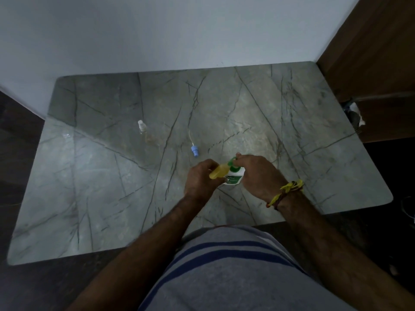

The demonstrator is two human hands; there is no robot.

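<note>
1. Head view: the left hand (199,178) curls round a small yellow bottle (219,172), tipped with its mouth toward the green pump (233,165) of a white soap bottle (233,180). The right hand (256,173) pinches that pump between fingertips and thumb
2. Both bottles sit between the hands, toward the table's 6 o'clock edge; the soap bottle's base is hidden
3. The yellow bottle looks light, thin-walled and probably squashy, and slick if soap runs, so it wants a gentle grip round the middle. The soap bottle seems stiffer and heavier, best steadied at the neck
4. A blue spray head (195,151) with its tube lies at 11 o'clock from the hands, and a small clear bottle (142,126) stands further off at 10 o'clock
5. The glossy grey veined table (89,176) meets a pale wall (157,30) at 12 o'clock, with a brown door (370,52) at 2 o'clock
</note>
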